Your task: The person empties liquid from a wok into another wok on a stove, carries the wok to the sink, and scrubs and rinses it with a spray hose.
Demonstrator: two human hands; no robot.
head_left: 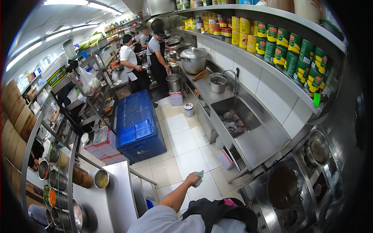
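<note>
My left hand (191,179) is stretched out in front of my body over the tiled floor. Its fingers are closed on a small pale green cloth (198,178), crumpled and hanging past the fingertips. My right hand does not show. Below the arm, my grey sleeve (155,219) and black apron (217,211) fill the bottom of the view.
A steel sink (248,124) with a tap runs along the right, a big lidded pot (193,60) beyond it. Lower right is a stove with a dark wok (284,184). A blue chest (142,141) stands left of the aisle. Several people work at the back.
</note>
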